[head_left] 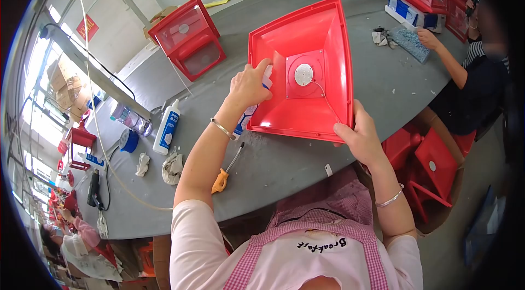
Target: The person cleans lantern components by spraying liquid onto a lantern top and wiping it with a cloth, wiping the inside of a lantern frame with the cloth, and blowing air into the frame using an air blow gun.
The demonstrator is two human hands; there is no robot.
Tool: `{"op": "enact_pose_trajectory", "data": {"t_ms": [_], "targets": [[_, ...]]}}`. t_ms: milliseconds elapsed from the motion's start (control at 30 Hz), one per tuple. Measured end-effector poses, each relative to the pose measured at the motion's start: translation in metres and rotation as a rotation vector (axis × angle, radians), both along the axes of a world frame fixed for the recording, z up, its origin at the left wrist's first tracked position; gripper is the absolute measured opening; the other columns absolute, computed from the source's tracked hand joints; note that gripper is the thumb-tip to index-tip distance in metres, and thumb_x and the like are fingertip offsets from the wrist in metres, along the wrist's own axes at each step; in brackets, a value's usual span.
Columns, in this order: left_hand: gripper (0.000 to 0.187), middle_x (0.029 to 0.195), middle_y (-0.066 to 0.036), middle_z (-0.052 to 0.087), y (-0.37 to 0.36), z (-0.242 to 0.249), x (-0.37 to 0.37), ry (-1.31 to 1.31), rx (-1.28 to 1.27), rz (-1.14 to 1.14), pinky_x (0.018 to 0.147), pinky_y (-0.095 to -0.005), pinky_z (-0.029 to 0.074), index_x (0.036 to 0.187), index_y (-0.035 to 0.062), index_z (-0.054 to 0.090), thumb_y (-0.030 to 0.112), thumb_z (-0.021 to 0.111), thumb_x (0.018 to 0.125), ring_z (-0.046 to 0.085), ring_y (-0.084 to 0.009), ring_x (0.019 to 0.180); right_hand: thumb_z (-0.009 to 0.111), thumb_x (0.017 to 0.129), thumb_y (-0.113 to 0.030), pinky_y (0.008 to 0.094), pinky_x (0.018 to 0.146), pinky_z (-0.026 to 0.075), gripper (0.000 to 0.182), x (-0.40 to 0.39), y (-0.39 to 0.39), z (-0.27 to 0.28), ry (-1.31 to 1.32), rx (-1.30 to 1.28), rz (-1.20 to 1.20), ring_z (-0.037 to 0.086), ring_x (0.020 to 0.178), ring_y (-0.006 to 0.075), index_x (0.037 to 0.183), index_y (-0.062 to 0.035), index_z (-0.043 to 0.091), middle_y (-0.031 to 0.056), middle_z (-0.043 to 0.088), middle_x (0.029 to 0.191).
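My left hand (249, 89) is closed around a white and blue squeeze bottle (244, 121), which is tilted along the left side of a red plastic lantern-shaped housing (334, 52). The housing is tipped so its hollow inside faces me. A round pale disc (304, 74) with a thin wire sits on a square plate at its bottom. My right hand (361, 134) grips the lower right corner of the housing, thumb on the inner rim. Just below the bottle, an orange-handled screwdriver (220, 180) lies on the grey table.
Another white and blue bottle (167, 129), a clear drinking bottle (131, 118), a blue tape roll (129, 140) and crumpled paper (173, 168) lie to the left. A red frame (186, 30) stands behind. At right, a co-worker's hand (429, 39) is near blue bubble wrap (410, 44).
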State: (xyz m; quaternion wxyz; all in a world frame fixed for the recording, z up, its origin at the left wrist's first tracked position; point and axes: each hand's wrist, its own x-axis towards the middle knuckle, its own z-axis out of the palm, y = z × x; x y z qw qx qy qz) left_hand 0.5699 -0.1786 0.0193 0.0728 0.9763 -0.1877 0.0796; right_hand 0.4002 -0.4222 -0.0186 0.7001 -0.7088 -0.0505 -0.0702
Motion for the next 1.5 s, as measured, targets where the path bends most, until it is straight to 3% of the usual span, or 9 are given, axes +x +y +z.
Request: {"op": "enact_pose_trajectory", "data": {"t_ms": [567, 633, 667, 733, 867, 1033, 1133, 1267, 1500], "targets": [[0.087, 0.103, -0.022, 0.064, 0.007, 0.003, -0.028, 0.132, -0.013, -0.015, 0.091, -0.0449, 0.051, 0.14, 0.0258, 0.048, 0.022, 0.077, 0.057, 0.063, -0.0404, 0.102, 0.056, 0.088, -0.005, 0.0318, 0.062, 0.054, 0.038, -0.012, -0.005, -0.028, -0.127, -0.098, -0.043, 0.062, 0.072, 0.0155, 0.123, 0.005, 0.045, 0.0115, 0.061, 0.094], [0.086, 0.102, -0.02, 0.064, 0.005, -0.001, -0.045, 0.259, -0.168, -0.265, 0.09, -0.044, 0.052, 0.139, 0.0227, 0.049, 0.019, 0.076, 0.058, 0.063, -0.039, 0.102, 0.055, 0.087, -0.007, 0.0341, 0.064, 0.054, 0.033, -0.015, -0.004, -0.024, -0.097, -0.076, -0.048, 0.064, 0.074, 0.0185, 0.117, 0.0071, 0.046, 0.0152, 0.062, 0.092], [0.086, 0.102, -0.02, 0.064, 0.002, -0.002, -0.055, 0.262, -0.167, -0.266, 0.09, -0.044, 0.052, 0.139, 0.0227, 0.049, 0.019, 0.076, 0.058, 0.063, -0.039, 0.102, 0.055, 0.087, -0.007, 0.0341, 0.064, 0.054, 0.033, -0.015, -0.004, -0.026, -0.094, -0.075, -0.049, 0.064, 0.074, 0.0185, 0.117, 0.0071, 0.046, 0.0152, 0.062, 0.092], [0.084, 0.103, -0.02, 0.064, -0.01, 0.002, -0.075, 0.406, -0.138, -0.406, 0.09, -0.0442, 0.052, 0.138, 0.0199, 0.048, 0.016, 0.076, 0.058, 0.063, -0.0389, 0.1, 0.055, 0.088, -0.004, 0.0315, 0.061, 0.055, 0.039, -0.016, -0.006, -0.033, -0.084, -0.057, -0.036, 0.062, 0.073, 0.0155, 0.125, 0.0035, 0.044, 0.0114, 0.06, 0.097], [0.087, 0.102, -0.02, 0.063, -0.025, 0.008, -0.092, 0.447, 0.018, -0.415, 0.089, -0.0447, 0.052, 0.14, 0.0195, 0.047, 0.015, 0.075, 0.058, 0.063, -0.0396, 0.098, 0.054, 0.089, -0.003, 0.0294, 0.058, 0.056, 0.044, -0.024, -0.007, -0.043, -0.022, -0.016, -0.015, 0.062, 0.075, 0.0138, 0.131, 0.0016, 0.042, 0.0097, 0.058, 0.101], [0.088, 0.102, -0.02, 0.063, -0.035, 0.006, -0.099, 0.446, 0.138, -0.422, 0.087, -0.0451, 0.052, 0.141, 0.0198, 0.046, 0.015, 0.074, 0.058, 0.062, -0.0398, 0.096, 0.053, 0.091, -0.003, 0.0279, 0.057, 0.056, 0.046, -0.029, -0.007, -0.058, -0.017, 0.005, -0.035, 0.062, 0.076, 0.0134, 0.134, 0.001, 0.04, 0.0099, 0.058, 0.103], [0.089, 0.097, -0.02, 0.062, -0.044, 0.008, -0.095, 0.334, -0.138, -0.512, 0.084, -0.0449, 0.052, 0.141, 0.0203, 0.046, 0.014, 0.073, 0.057, 0.063, -0.0398, 0.093, 0.054, 0.092, -0.004, 0.0276, 0.057, 0.056, 0.046, -0.032, -0.009, -0.073, -0.025, -0.003, -0.036, 0.063, 0.076, 0.0134, 0.135, 0.0005, 0.039, 0.0101, 0.058, 0.104], [0.088, 0.094, -0.023, 0.06, -0.075, 0.029, -0.093, 0.286, -0.235, -0.506, 0.081, -0.0477, 0.053, 0.141, 0.0234, 0.045, 0.016, 0.073, 0.058, 0.063, -0.0429, 0.09, 0.054, 0.093, -0.006, 0.0269, 0.058, 0.056, 0.047, -0.035, -0.01, -0.089, -0.052, 0.013, -0.018, 0.063, 0.076, 0.0129, 0.137, -0.0003, 0.037, 0.01, 0.059, 0.105], [0.088, 0.095, -0.024, 0.059, -0.114, 0.023, -0.086, 0.166, -0.197, -0.542, 0.081, -0.0471, 0.053, 0.141, 0.0235, 0.045, 0.015, 0.073, 0.058, 0.063, -0.0421, 0.09, 0.055, 0.094, -0.006, 0.0258, 0.058, 0.055, 0.048, -0.039, -0.01, -0.095, -0.052, 0.072, -0.02, 0.062, 0.074, 0.0122, 0.138, -0.0004, 0.035, 0.0085, 0.059, 0.102]]}}
